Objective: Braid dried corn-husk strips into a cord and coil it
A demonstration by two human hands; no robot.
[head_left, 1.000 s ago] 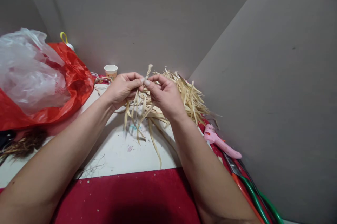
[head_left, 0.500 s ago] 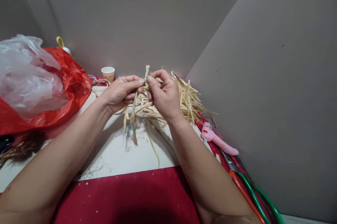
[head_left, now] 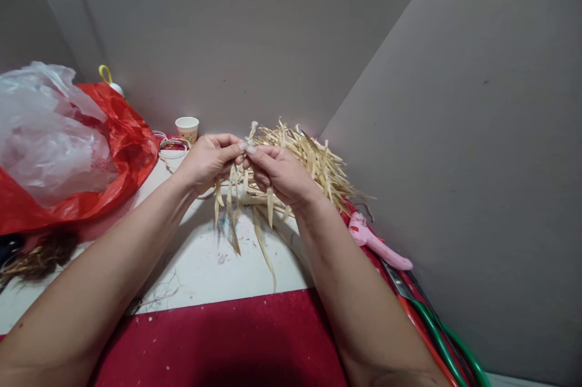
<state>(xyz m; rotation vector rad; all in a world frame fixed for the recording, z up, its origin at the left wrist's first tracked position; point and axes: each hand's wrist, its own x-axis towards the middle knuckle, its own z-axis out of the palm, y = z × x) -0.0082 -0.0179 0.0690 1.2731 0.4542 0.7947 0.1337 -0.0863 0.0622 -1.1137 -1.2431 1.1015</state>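
Observation:
My left hand (head_left: pixel 207 161) and my right hand (head_left: pixel 278 171) meet fingertip to fingertip above a white tabletop (head_left: pixel 204 265). Both pinch a small bunch of pale dried husk strips (head_left: pixel 234 199), whose loose ends hang down toward the table. My right hand's fingers are curled round more strips, and one strip droops from under its palm. A larger pile of the same husk strips (head_left: pixel 318 165) lies just behind my right hand, against the grey wall.
A red plastic bag (head_left: pixel 122 138) with a clear bag (head_left: pixel 50 132) on it fills the left. A paper cup (head_left: pixel 187 128) and a ring (head_left: pixel 173 147) stand behind. A pink glue gun (head_left: pixel 377 244) and green-handled shears (head_left: pixel 436 332) lie right. Red cloth (head_left: pixel 218 344) covers the front edge.
My right hand has dropped and rolled palm-down, so the strip tip that stuck up between the hands no longer shows. The hands stay pinched together at the same spot.

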